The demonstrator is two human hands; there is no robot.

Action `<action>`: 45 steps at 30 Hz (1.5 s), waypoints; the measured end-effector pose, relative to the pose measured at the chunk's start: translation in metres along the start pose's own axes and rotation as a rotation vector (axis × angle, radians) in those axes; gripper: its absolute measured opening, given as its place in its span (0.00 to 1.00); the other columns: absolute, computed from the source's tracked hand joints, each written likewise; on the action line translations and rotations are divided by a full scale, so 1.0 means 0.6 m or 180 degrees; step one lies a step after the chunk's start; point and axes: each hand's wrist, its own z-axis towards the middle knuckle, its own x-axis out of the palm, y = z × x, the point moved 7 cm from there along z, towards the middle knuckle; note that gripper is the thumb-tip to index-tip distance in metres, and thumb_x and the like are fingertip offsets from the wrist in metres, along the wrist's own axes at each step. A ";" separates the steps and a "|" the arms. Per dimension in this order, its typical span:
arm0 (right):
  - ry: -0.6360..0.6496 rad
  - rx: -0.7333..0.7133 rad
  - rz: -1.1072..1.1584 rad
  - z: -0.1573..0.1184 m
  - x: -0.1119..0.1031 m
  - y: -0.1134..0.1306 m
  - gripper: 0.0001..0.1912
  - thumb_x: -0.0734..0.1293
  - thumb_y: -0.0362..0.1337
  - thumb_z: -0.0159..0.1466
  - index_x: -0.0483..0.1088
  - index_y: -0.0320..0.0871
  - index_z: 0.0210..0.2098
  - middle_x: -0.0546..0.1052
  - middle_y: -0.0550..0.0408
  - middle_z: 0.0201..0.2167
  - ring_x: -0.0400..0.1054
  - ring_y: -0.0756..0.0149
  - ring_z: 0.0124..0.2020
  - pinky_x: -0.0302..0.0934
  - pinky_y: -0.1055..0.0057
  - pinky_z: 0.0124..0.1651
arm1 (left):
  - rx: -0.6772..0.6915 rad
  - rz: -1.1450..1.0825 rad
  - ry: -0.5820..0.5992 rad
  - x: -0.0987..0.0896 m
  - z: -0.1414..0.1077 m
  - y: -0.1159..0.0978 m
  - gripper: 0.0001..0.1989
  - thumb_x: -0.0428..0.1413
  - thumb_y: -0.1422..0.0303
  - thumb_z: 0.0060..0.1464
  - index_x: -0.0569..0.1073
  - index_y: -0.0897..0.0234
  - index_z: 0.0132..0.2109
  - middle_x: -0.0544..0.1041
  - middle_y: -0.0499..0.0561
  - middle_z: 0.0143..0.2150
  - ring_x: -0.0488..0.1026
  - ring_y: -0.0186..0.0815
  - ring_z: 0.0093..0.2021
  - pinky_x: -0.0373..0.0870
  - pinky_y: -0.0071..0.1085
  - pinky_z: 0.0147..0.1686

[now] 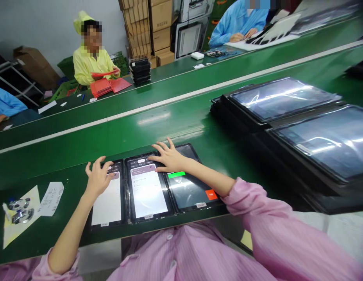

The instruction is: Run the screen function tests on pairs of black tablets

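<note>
Three tablets lie side by side on the green bench in front of me. The left tablet [107,207] and the middle tablet [147,197] show light screens with a purple panel near the top. A dark screen with a green bar and a red-orange square is lit on the right tablet [190,191]. My left hand [97,177] is over the upper part of the left tablet, fingers apart and holding nothing. Fingers spread, my right hand [168,158] reaches across the right tablet, its fingertips at the top right of the middle one. Whether any fingertip touches glass I cannot tell.
Stacked tablets in black trays [257,128] stand at the right. Paper slips [52,199] and shiny round items [21,210] lie at the left. Across the green conveyor [158,117], a person in yellow [93,58] handles red sheets; people in blue sit either side.
</note>
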 end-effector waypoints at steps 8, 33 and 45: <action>-0.0597 0.1166 0.0177 -0.128 -0.033 -0.162 0.23 0.55 0.50 0.75 0.79 0.50 0.50 0.69 0.43 0.56 0.57 0.42 0.58 0.35 0.29 0.64 | -0.0112 -0.0844 0.0153 -0.003 -0.009 0.040 0.20 0.37 0.49 0.66 0.62 0.59 0.42 0.71 0.67 0.57 0.66 0.53 0.64 0.61 0.56 0.61; -0.1752 0.1901 0.2748 -0.176 0.022 -0.228 0.34 0.47 0.57 0.73 0.75 0.46 0.57 0.72 0.47 0.55 0.64 0.49 0.55 0.58 0.52 0.60 | -0.0594 -0.0313 0.2013 0.088 0.189 -0.143 0.33 0.33 0.47 0.63 0.76 0.62 0.39 0.80 0.64 0.46 0.74 0.58 0.52 0.66 0.57 0.54; -0.1263 0.2533 0.4071 -0.156 0.105 -0.248 0.31 0.63 0.67 0.59 0.74 0.44 0.28 0.76 0.52 0.33 0.68 0.54 0.41 0.61 0.64 0.45 | 0.0012 -0.1119 0.1967 0.085 0.226 -0.262 0.34 0.30 0.47 0.66 0.74 0.62 0.41 0.79 0.56 0.42 0.75 0.46 0.47 0.71 0.41 0.51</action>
